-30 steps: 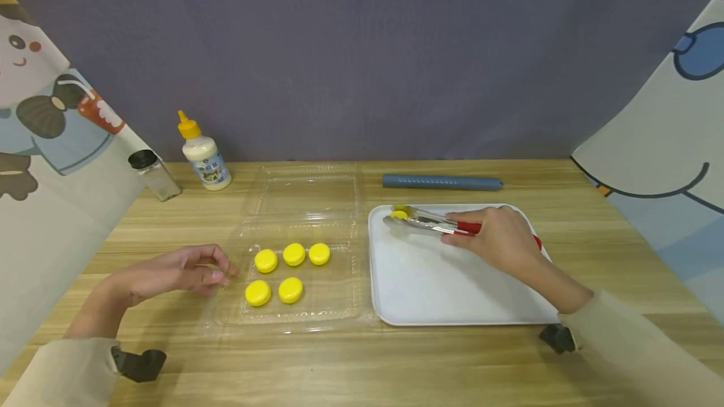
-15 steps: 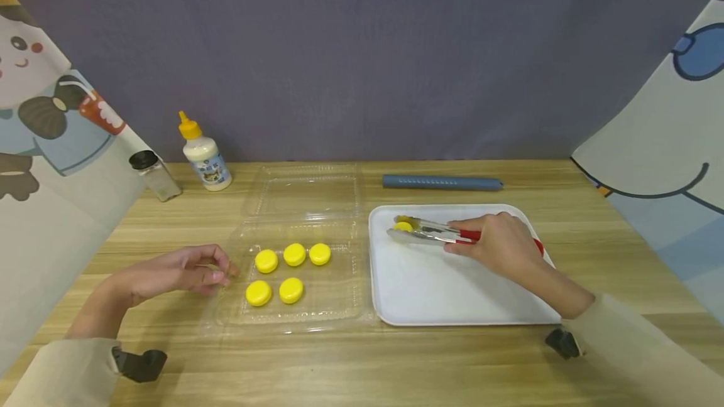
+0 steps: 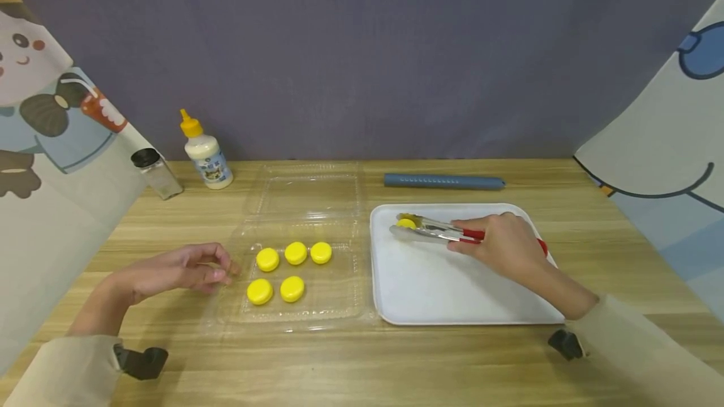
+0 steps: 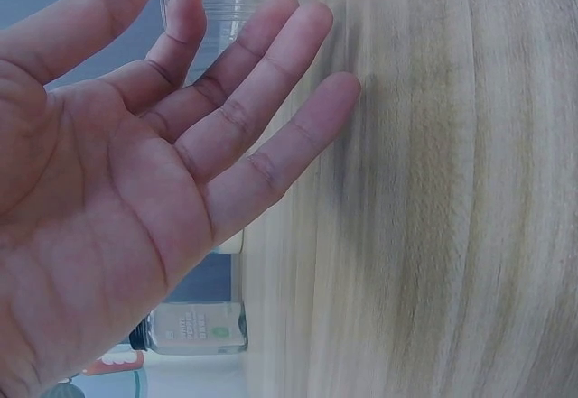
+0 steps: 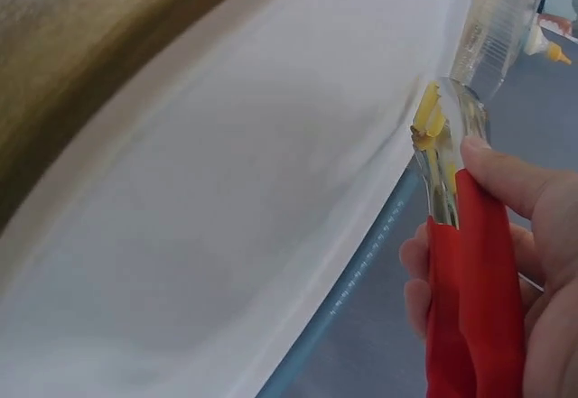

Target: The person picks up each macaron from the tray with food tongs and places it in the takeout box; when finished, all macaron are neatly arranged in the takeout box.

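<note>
My right hand (image 3: 503, 244) grips red-handled metal tongs (image 5: 479, 263) over the white tray (image 3: 452, 287). Between the tong tips sits a round yellow macaron-like piece (image 3: 406, 223), near the tray's back left corner. Several more yellow pieces (image 3: 292, 289) lie in two rows inside the clear plastic clamshell box (image 3: 339, 313), whose lid (image 3: 308, 190) is folded back. At the box's left edge my left hand (image 3: 181, 269) holds nothing; its fingers are loosely bent in the head view, and the palm shows bare in the left wrist view.
A squeeze bottle (image 3: 209, 159) with a yellow cap and a black-lidded shaker jar (image 3: 157, 174) stand at the back left. Behind the tray lies a long blue-grey box (image 3: 444, 181). A dark wall panel (image 3: 362, 55) closes off the table's back.
The right hand and tongs have shifted slightly right and toward me, with the yellow piece moving along between the tips. The left hand has stayed in place.
</note>
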The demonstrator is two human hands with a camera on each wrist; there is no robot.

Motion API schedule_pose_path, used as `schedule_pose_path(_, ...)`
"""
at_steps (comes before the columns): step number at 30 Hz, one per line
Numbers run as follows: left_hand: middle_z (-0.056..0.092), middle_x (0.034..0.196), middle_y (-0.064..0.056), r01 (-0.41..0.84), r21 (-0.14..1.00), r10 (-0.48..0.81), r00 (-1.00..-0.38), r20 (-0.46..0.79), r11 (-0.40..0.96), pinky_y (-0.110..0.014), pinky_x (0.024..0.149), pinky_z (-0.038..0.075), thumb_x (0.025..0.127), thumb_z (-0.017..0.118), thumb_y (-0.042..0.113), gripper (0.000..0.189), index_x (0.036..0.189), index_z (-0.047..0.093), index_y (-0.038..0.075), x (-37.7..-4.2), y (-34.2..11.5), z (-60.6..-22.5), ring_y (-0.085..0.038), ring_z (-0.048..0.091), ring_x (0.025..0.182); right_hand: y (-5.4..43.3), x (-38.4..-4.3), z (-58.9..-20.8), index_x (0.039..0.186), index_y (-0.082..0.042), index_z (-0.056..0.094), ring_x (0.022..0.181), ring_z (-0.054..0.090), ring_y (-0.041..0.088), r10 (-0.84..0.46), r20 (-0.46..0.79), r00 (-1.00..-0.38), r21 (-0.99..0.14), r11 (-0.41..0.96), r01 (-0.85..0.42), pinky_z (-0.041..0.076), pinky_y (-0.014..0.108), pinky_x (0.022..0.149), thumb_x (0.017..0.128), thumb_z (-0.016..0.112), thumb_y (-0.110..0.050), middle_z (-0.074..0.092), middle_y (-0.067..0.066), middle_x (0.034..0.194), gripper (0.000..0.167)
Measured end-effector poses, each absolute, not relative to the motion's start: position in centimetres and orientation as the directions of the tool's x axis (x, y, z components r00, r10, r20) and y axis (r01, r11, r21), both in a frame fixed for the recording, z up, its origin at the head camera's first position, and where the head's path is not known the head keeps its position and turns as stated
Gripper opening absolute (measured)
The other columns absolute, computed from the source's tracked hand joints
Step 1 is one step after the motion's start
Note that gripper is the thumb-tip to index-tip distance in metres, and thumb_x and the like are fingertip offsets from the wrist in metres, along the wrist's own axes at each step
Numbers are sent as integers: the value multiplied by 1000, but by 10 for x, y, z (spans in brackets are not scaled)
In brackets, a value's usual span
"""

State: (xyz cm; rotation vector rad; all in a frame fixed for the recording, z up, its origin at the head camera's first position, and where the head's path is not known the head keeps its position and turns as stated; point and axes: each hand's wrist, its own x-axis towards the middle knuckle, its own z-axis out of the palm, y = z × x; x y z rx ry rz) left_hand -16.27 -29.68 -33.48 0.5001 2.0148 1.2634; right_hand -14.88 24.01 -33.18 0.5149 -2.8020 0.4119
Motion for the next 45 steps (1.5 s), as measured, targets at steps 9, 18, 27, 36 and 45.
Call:
schedule_pose_path(9,54,129,-18,-40,890,638,-683,-356,454,-30,94,55,106,51,16,27,121,49,-7,-164,-297,-335,-23,59,118,238,-148,-316,114,-15,80,44,23,8,-310,339,-888,-249,881,-403,22,28,45,76,90,-36,36,-17,38,44)
schedule_pose_path(18,54,128,-18,-40,891,639,-683,-355,452,-30,95,54,105,51,16,28,121,49,-7,-164,-297,-335,-23,59,118,219,-143,-293,113,-17,80,45,28,8,-344,323,-882,-254,866,-431,26,26,43,77,89,-39,38,-16,41,43)
schedule_pose_path(27,53,128,-19,-41,893,640,-682,-353,449,-30,95,54,105,51,16,28,120,49,-7,-164,-297,-335,-24,58,118,185,-131,-280,117,-22,78,45,29,6,-414,256,-874,-316,818,-480,24,25,45,79,87,-39,38,-18,43,43)
schedule_pose_path(36,54,130,-19,-44,894,644,-678,-354,446,-31,95,55,105,51,16,26,119,49,-6,-165,-298,-335,-23,58,118,159,-130,-286,115,-23,80,47,29,4,-498,186,-847,-297,793,-532,27,25,48,78,89,-37,44,-22,47,41)
schedule_pose_path(45,53,129,-19,-39,896,648,-676,-349,442,-30,95,54,106,51,15,25,119,49,-6,-166,-300,-336,-22,59,117,136,-130,-289,116,-25,79,48,21,7,-568,115,-815,-210,788,-578,21,25,49,77,89,-40,32,-17,40,43)
